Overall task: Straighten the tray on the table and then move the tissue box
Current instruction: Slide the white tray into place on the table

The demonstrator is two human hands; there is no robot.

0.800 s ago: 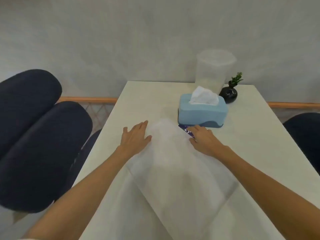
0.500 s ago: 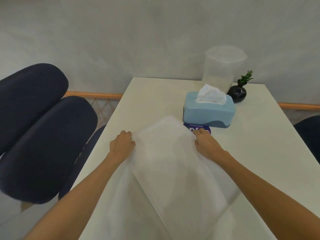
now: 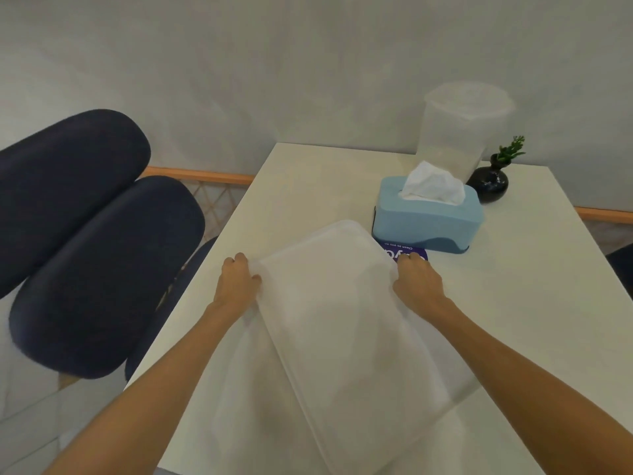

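A white translucent tray (image 3: 342,323) lies at an angle on the white table (image 3: 513,303), its far corner pointing toward the tissue box. My left hand (image 3: 238,281) grips the tray's left edge with curled fingers. My right hand (image 3: 416,281) grips the right edge near the far corner. The blue tissue box (image 3: 428,217) stands just beyond the tray, a white tissue sticking out of its top. A purple label (image 3: 404,252) shows between the tray and the box, partly under my right fingers.
A clear plastic container (image 3: 459,132) and a small black vase with a green plant (image 3: 489,181) stand behind the tissue box near the wall. Dark blue chairs (image 3: 85,252) sit close to the table's left side. Another dark chair edge (image 3: 621,269) shows at right.
Both hands went from lying flat on the tray to curling around its left and right edges. The tray looks sharper and slightly lifted at its far end.
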